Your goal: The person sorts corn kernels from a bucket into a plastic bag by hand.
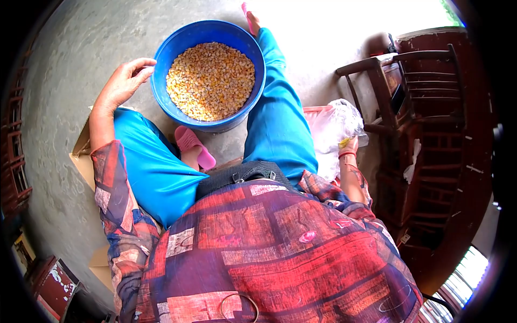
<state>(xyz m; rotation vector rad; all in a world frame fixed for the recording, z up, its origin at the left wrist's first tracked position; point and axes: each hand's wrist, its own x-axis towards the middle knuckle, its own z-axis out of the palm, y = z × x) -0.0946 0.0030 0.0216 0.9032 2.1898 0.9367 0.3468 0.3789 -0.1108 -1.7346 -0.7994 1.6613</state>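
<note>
A blue bucket (161,102) filled with yellow and pale corn kernels (210,81) stands on the floor between my legs. Just off its left rim is my left hand (125,81), its fingers apart and nothing in them. On the right, my right hand (349,146) is at a clear plastic bag (344,118), beside a pink container (318,110) partly covered by plastic. The bag hides most of the right fingers, and a red band circles that wrist.
Dark wooden chairs (377,86) stand at the right beside a dark red piece of furniture (474,156). Cardboard (83,156) lies by my left leg. My feet are in pink slippers (196,146). At the lower left is a dark red object (56,285).
</note>
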